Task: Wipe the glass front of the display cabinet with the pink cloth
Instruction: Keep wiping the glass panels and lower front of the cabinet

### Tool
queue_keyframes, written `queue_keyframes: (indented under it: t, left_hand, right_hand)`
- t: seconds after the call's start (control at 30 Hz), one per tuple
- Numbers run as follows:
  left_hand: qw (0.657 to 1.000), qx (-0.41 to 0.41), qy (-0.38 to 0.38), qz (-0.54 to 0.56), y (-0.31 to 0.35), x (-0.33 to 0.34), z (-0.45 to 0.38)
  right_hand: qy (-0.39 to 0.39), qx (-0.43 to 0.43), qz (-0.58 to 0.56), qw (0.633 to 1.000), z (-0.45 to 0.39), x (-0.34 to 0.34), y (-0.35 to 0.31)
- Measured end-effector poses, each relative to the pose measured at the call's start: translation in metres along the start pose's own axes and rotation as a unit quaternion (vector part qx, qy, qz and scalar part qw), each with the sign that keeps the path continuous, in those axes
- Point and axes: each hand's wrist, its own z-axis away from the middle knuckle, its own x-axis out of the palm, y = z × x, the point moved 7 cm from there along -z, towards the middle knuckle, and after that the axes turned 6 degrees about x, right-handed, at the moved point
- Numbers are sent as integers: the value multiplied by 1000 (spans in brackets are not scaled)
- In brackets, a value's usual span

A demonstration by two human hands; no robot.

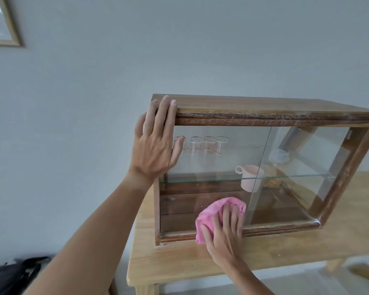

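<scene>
**Cloth low on the cabinet glass**

Far to the left of both hands, a frame (pixel 2 22) hangs on the wall and a dark bag (pixel 15 275) lies at the bottom corner. Next comes the left hand (pixel 156 145), open, with straight fingers laid flat over the cabinet's (pixel 264 107) upper left corner; the fingertips (pixel 165 101) reach onto the wooden top and the thumb rests against the glass (pixel 217 158). Just right of that thumb, behind the pane, a row of clear glasses (pixel 209 145) stands on the glass shelf (pixel 285 177). Below and to the right, the right hand (pixel 226 228) presses the pink cloth (pixel 213 211) flat against the lower part of the glass, fingers spread and nearly straight, just above the bottom rail. Up and right of this hand, inside the cabinet, sits a pale pink cup (pixel 251 177), with something yellowish, too blurred to make out, beside it. The cabinet stands on a light wooden surface (pixel 285 248), which extends beneath and to the right of the right hand.
</scene>
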Motion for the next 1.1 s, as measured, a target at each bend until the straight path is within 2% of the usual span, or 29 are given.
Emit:
queue_keyframes:
  t: [0.03,0.1,0.17,0.23,0.3,0.37,0.47,0.57,0.7,0.77,0.8,0.87,0.93,1.0,1.1]
  left_hand:
    - [1000,-4,5,-1,0,1,0]
    - [1000,-13,13,2,0,2,0]
    - [1000,-18,16,6,0,3,0]
    - [1000,-20,13,6,0,4,0]
    - [1000,-21,12,10,0,5,0]
    - [1000,-20,15,10,0,5,0]
    - [1000,-17,20,12,-1,4,1]
    - [999,-16,22,17,0,5,2]
    - [999,-21,29,15,-1,6,2]
    - [999,-23,34,15,0,5,2]
    - [999,-24,36,15,0,5,1]
    - [999,-23,34,14,0,5,1]
    - [999,-23,29,14,0,5,2]
    - [999,-20,24,13,-1,5,2]
    - [1000,-16,20,12,-1,5,2]
  right_hand:
    - [4,77,-39,996,-5,-6,12]
    - [37,177,-134,974,-24,-25,11]
    - [73,261,-252,929,-45,-44,-11]
    - [78,339,-332,877,-54,-50,-47]
    - [45,357,-379,853,-49,-44,-97]
    - [-7,340,-409,847,-35,-33,-144]
    - [-54,335,-442,830,-10,-16,-169]
    - [-69,352,-466,809,0,-7,-138]
    - [-59,547,-460,697,3,7,-43]
    - [-28,584,-473,659,-11,-2,-19]
    - [-20,588,-472,656,-18,-7,-22]
    - [-31,560,-476,677,-27,-14,-56]
    - [-67,473,-486,732,-21,-15,-112]
    - [-116,354,-450,812,-2,-8,-159]
    - [-175,239,-357,886,20,11,-159]
